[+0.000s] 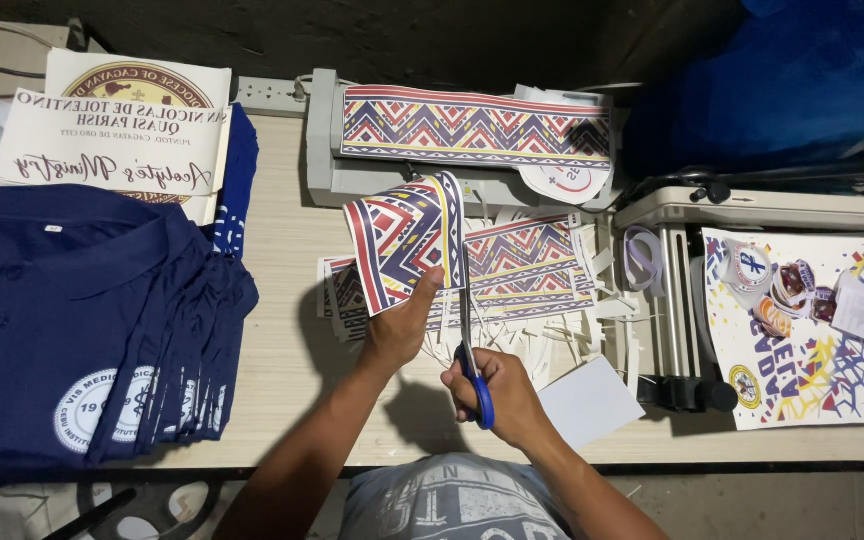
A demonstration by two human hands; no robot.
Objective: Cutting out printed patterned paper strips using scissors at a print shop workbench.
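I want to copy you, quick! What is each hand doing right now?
Left hand: closed, holding up the patterned printed sheet.
Right hand: closed around the blue-handled scissors, cutting the sheet.

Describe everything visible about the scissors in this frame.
The scissors have blue handle loops and long plain metal blades. The right hand grips the handles. They stand nearly upright in view, blades pointing away from the person, running up along the right edge of the patterned sheet that the left hand lifts.
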